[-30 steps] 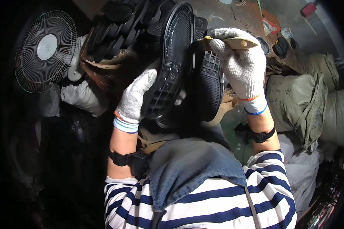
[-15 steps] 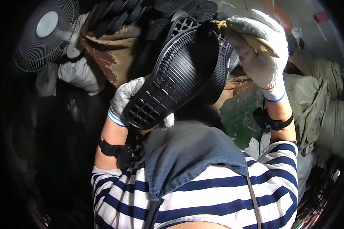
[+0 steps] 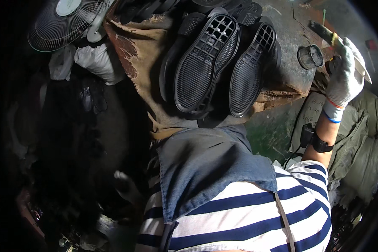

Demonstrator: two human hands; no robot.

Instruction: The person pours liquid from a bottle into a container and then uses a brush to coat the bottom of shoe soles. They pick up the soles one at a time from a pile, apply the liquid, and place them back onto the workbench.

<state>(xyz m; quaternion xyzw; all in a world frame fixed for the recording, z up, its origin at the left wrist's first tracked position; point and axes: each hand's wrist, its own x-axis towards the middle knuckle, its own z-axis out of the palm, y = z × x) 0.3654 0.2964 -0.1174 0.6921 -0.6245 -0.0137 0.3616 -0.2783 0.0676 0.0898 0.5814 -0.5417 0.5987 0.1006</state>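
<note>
Although shadow swallows most of it, I can make out the left hand low beside the apron; how its fingers stand, or whether they have hold of anything, I cannot tell from here. Just beyond the apron, two black soles lie side by side on the table, grid ends pointing away from the person, well apart from the right hand's fingers. Past them, near the table's right side, a small pot stands between the soles and that hand. Up there the gloved right hand has its fingers closed on a brush, whose dark bristles jut past the fingertips while the handle's end pokes out across the hand. Farther off, more soles are heaped, and a fan stands to the left.
</note>
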